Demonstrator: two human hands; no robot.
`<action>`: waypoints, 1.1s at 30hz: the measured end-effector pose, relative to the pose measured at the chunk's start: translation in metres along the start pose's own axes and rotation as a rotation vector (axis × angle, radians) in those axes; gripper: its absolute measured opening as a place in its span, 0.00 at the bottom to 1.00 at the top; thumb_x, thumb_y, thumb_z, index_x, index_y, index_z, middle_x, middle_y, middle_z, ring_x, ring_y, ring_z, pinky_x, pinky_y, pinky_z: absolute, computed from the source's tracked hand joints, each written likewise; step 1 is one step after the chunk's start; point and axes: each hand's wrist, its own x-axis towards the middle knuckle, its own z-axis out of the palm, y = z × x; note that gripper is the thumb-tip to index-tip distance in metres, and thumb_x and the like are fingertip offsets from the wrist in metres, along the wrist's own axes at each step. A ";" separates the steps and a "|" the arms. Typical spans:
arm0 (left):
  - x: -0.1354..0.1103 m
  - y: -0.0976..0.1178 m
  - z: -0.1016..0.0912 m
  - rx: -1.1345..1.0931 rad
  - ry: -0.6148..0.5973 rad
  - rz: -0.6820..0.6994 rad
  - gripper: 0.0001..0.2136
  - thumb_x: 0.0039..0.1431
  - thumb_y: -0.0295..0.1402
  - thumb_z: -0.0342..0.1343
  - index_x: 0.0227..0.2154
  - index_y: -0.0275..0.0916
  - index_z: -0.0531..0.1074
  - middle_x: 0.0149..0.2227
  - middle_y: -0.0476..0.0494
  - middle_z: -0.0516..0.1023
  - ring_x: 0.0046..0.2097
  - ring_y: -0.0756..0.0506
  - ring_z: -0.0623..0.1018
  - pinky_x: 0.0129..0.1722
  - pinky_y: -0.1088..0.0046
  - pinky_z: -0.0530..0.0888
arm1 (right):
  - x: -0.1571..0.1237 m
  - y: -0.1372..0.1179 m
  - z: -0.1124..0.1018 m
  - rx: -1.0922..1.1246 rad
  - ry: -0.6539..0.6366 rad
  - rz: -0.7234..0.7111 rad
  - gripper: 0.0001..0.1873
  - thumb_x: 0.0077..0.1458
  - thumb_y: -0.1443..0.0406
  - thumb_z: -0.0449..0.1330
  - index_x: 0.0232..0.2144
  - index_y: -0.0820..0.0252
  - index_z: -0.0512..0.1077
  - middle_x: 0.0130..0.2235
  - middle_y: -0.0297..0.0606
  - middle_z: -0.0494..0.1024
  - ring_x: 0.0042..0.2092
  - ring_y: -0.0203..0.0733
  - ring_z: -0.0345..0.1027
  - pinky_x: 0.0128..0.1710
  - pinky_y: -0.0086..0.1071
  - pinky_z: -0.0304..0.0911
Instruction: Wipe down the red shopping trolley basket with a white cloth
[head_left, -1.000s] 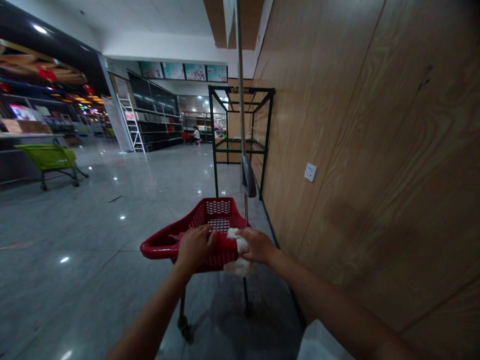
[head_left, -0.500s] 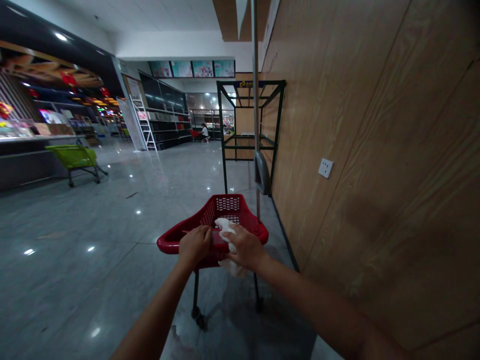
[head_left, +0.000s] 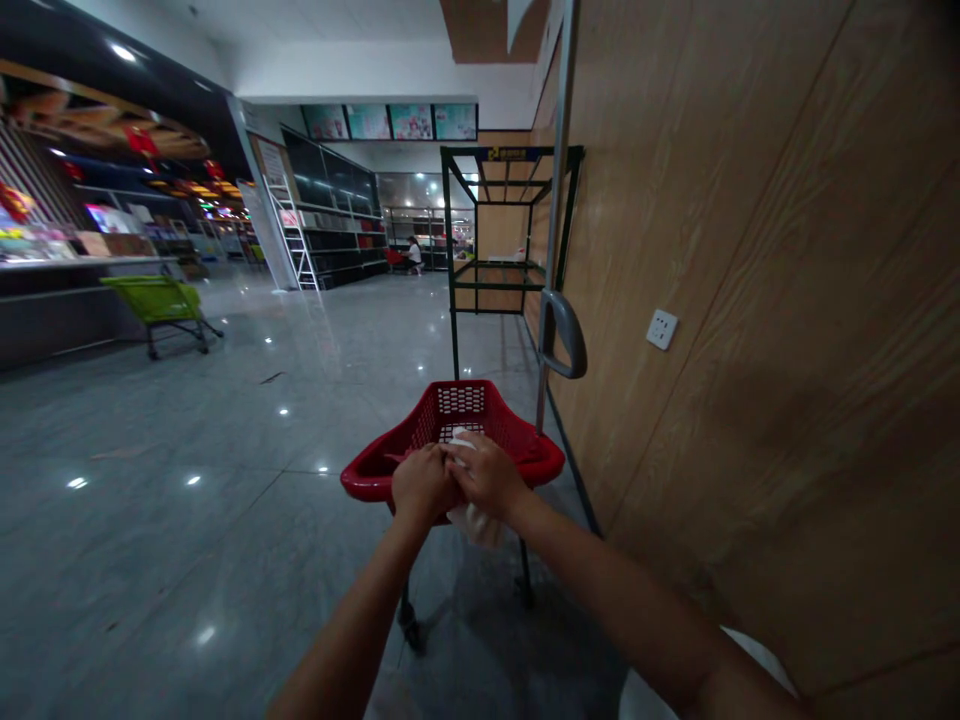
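Observation:
A red plastic shopping cart [head_left: 367,487] with a perforated basket stands right in front of me. My left hand [head_left: 426,482] is closed over the middle of its near handle edge. Right beside it, my right hand [head_left: 487,475] is shut on a white cloth [head_left: 480,527], pressing it against the same edge; the fingers of both hands touch. Part of the cloth hangs below the handle and a bit shows above my fingers. A metal pole with a grey loop handle [head_left: 566,335] rises at the cart's right side.
A wood-panelled wall [head_left: 720,400] with a white socket [head_left: 661,329] runs close on the right. Ahead stands a dark metal rack frame [head_left: 452,270]. A green cart [head_left: 159,303] is on the left, a white ladder [head_left: 295,240] farther back. A person [head_left: 414,255] crouches far off.
My left hand has slid right along the handle to meet my right hand. The cart and pole appear shifted right in view, and the pole leans more.

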 end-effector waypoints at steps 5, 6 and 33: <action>-0.004 0.000 0.000 -0.032 0.034 -0.007 0.18 0.63 0.37 0.39 0.42 0.42 0.75 0.43 0.43 0.79 0.42 0.45 0.77 0.40 0.70 0.70 | -0.026 0.035 -0.026 -0.079 -0.014 0.025 0.15 0.61 0.65 0.52 0.46 0.57 0.74 0.51 0.42 0.74 0.54 0.42 0.64 0.55 0.37 0.59; -0.004 0.001 -0.001 -0.032 0.036 -0.012 0.18 0.62 0.37 0.39 0.41 0.42 0.75 0.43 0.43 0.79 0.42 0.44 0.77 0.40 0.70 0.70 | -0.034 0.045 -0.034 -0.116 -0.011 0.055 0.14 0.62 0.65 0.51 0.45 0.58 0.75 0.50 0.42 0.75 0.53 0.41 0.66 0.55 0.37 0.59; 0.025 -0.019 -0.007 -0.025 0.014 0.034 0.19 0.56 0.41 0.45 0.45 0.43 0.75 0.47 0.45 0.79 0.47 0.42 0.76 0.46 0.69 0.70 | -0.055 0.104 -0.078 -0.088 -0.141 -0.049 0.23 0.46 0.74 0.62 0.45 0.52 0.75 0.50 0.37 0.74 0.51 0.41 0.68 0.50 0.34 0.63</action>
